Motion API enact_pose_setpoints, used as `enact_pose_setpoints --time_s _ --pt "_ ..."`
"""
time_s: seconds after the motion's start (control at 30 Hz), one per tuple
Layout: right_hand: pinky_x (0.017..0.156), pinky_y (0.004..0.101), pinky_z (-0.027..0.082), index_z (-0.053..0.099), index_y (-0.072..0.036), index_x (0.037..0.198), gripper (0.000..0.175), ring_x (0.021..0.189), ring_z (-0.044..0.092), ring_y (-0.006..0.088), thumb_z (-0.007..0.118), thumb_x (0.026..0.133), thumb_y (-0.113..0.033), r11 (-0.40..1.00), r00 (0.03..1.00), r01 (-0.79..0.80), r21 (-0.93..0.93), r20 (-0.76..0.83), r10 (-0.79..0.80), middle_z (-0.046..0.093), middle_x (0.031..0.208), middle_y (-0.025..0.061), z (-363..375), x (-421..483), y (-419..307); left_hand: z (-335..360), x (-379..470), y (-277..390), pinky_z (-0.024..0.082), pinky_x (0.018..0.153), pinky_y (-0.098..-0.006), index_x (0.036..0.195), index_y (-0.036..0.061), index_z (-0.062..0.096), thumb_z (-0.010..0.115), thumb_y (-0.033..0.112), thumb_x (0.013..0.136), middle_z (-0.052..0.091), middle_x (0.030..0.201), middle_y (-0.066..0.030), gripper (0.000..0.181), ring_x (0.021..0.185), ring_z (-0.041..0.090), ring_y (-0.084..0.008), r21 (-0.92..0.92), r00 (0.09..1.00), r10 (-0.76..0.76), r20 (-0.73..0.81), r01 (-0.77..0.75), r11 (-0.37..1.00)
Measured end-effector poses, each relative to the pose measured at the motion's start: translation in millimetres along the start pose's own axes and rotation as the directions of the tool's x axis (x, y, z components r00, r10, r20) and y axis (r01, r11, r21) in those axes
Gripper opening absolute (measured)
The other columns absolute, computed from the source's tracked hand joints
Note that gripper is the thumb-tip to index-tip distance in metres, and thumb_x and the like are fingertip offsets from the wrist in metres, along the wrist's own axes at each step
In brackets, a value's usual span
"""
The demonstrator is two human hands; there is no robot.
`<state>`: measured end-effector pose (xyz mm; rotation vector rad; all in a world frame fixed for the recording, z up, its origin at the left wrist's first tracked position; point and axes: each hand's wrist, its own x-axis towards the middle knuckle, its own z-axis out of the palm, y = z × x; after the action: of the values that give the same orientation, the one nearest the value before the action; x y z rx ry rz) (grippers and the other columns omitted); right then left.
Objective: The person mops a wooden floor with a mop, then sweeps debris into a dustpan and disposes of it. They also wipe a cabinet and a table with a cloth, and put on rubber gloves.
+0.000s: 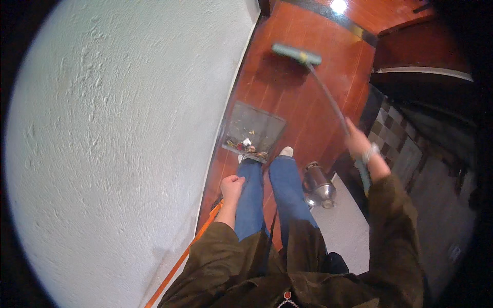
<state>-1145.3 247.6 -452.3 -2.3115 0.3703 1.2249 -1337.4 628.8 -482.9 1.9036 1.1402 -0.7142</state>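
Observation:
My right hand grips the shaft of a long-handled broom. Its pale green head, with a yellow piece at the middle, is blurred and has a dark shadow below it. The light green end of the handle sticks out behind my wrist. My left hand is closed in a fist before my left shin; whether anything is inside it is hidden. Just ahead of that hand, a grey dustpan holds scraps and debris gathered at its near edge. It covers my left foot.
A rough white wall runs along the left of the red-brown wooden floor. An orange pole slants beside it. On my right are a metal flask, a pale surface and a checkered panel. A dark strip crosses the floor ahead.

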Motion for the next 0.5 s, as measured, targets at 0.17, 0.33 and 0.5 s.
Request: enact_pose_setpoints --time_s 0.17,0.33,0.5 --pt "0.063 0.0425 0.05 0.011 -0.013 0.139 0.067 0.075 0.061 0.0326 0.044 0.081 -0.012 0.988 0.997 -0.075 -0.138 0.004 0.077 0.06 0.09 0.0224 2 149 -63 -4 2 3 0.04 0.053 -0.0323 0.059 0.0023 0.061 0.065 0.021 0.065 0.055 0.051 -0.0087 0.02 0.049 0.053 -0.0184 -0.001 0.997 0.08 0.004 -0.08 0.997" --pt "0.078 0.0428 0.047 0.002 -0.018 0.141 0.08 0.094 0.058 0.0346 0.046 0.076 -0.005 0.946 1.0 0.028 -0.324 0.02 -0.023 0.055 0.105 0.0238 80 72 -38 5 -16 4 0.042 0.054 -0.0333 0.06 0.0012 0.061 0.064 0.021 0.066 0.056 0.052 -0.0094 0.021 0.051 0.054 -0.0197 0.016 0.995 0.092 -0.033 -0.091 0.996" --pt "0.079 0.0434 0.045 0.002 -0.02 0.141 0.083 0.092 0.058 0.0362 0.056 0.078 -0.017 0.901 0.976 0.035 -0.433 0.208 0.062 0.058 0.097 0.0232 92 -72 12 7 -17 0 0.041 0.054 -0.0336 0.061 0.0011 0.061 0.064 0.023 0.065 0.055 0.053 -0.0102 0.022 0.052 0.054 -0.0203 0.046 0.992 0.123 -0.039 -0.122 0.991"
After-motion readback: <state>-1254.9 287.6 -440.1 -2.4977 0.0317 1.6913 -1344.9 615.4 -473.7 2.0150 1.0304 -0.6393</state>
